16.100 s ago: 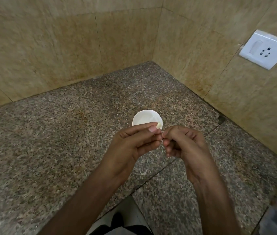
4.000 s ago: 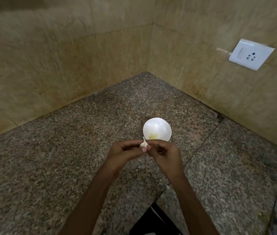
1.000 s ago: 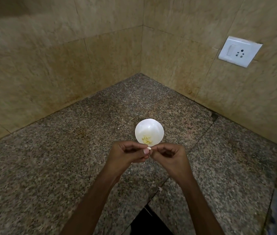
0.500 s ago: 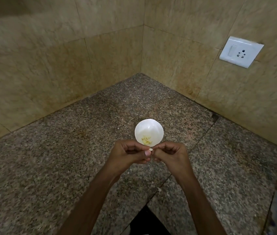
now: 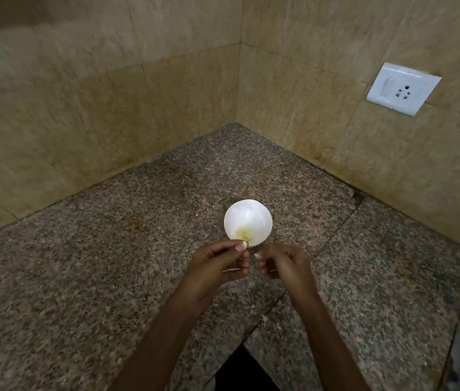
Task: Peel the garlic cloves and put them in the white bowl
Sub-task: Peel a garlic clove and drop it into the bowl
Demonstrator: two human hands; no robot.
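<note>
The white bowl [image 5: 248, 213] stands on the granite counter and holds several small yellowish peeled garlic pieces [image 5: 243, 234] at its bottom. Just in front of it, my left hand [image 5: 217, 263] pinches a small pale garlic clove [image 5: 245, 244] between thumb and fingertips, right at the bowl's near rim. My right hand [image 5: 282, 266] is a finger's width to the right, its fingers curled and its tips pinched. What it pinches looks like a thin shred of skin and is too small to make out.
The speckled granite counter [image 5: 110, 277] runs into a corner of beige tiled walls. A white switch and socket plate [image 5: 403, 88] sits on the right wall. A seam [image 5: 336, 232] crosses the counter right of the bowl. The counter's front edge is by my forearms.
My two hands, fingertips joined on the clove half a second ago, have drawn slightly apart. The bowl has not moved.
</note>
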